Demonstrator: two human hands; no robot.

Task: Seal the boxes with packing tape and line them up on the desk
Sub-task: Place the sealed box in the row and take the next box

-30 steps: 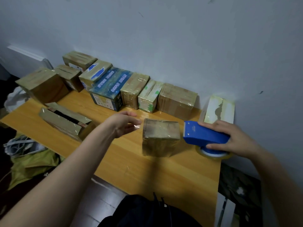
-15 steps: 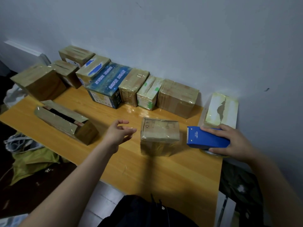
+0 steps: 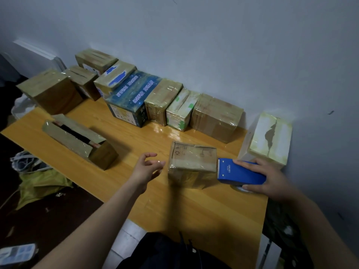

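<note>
Centre of frame: a small cardboard box (image 3: 192, 164), wrapped in clear tape, stands on the wooden table (image 3: 194, 210), apart from the others.

Hands are well apart, one on each side of that box.
- Left hand (image 3: 147, 168) hovers just left of the box. Its fingers are spread, loosely curved, and hold nothing. A narrow gap shows between fingertips and box.
- Right hand (image 3: 272, 177), right of centre, grips a blue tape dispenser (image 3: 240, 172) with fingers curled over its top.
- The dispenser's toothed edge sits at the box's upper right side; actual contact cannot be made out. A sliver of the tape roll shows beneath the dispenser, low against the table.

Upper middle, along the wall (image 3: 213, 45): a row of taped boxes packed side by side. From the right:
- a brown box (image 3: 217, 117)
- a green-and-white box (image 3: 180, 110)
- a tan box (image 3: 162, 100)
- a dark blue printed box (image 3: 132, 98)
- a box with blue patches (image 3: 114, 77)

More cartons lie behind these toward the upper left. A large brown carton (image 3: 50, 90) sits at the table's far left corner.

Left of centre: a long open box (image 3: 77, 138) with its flaps raised and a dark interior.

Right side: a pale box (image 3: 270, 140) with a torn top, against the wall and just beyond the right hand.

Lower left: a yellow-green bag (image 3: 42, 183) on the floor.
</note>
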